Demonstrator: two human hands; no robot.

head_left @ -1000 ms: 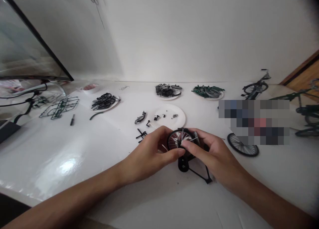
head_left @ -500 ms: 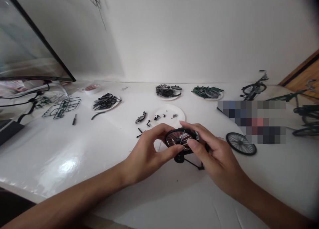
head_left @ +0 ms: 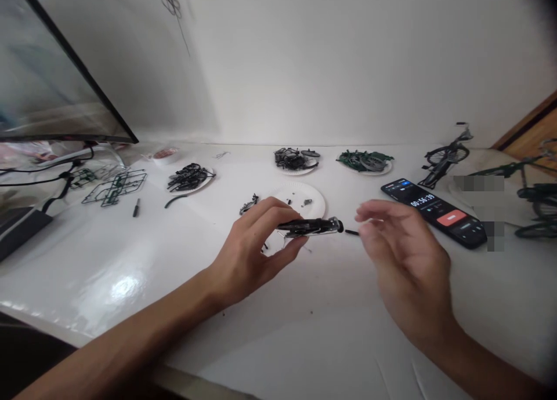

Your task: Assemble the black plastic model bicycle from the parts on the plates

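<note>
My left hand (head_left: 246, 249) pinches a black model bicycle assembly (head_left: 311, 227) between thumb and fingers. The assembly, a wheel with frame parts, is turned nearly edge-on, so its spokes are mostly hidden. To its right, my right hand (head_left: 404, 261) is apart from it, open with loosely curved fingers. A short black rod (head_left: 351, 232) shows just left of the right thumb; whether they touch is unclear. Behind the left hand stands a white paper plate (head_left: 319, 200) with a few small parts (head_left: 308, 202). A small curved part (head_left: 249, 204) is partly covered by my left fingers.
A phone (head_left: 435, 211) showing a timer lies beyond my right hand. Plates of black parts (head_left: 189, 177), more black parts (head_left: 293, 158) and green parts (head_left: 365, 160) stand farther back. A screwdriver (head_left: 136, 208) and green sprues (head_left: 115, 188) lie left. Model bicycles (head_left: 448, 153) stand right.
My right hand has let go of the bicycle assembly and moved right. The left hand has tipped the wheel from face-up to edge-on. The loose wheel on the table is now hidden from view.
</note>
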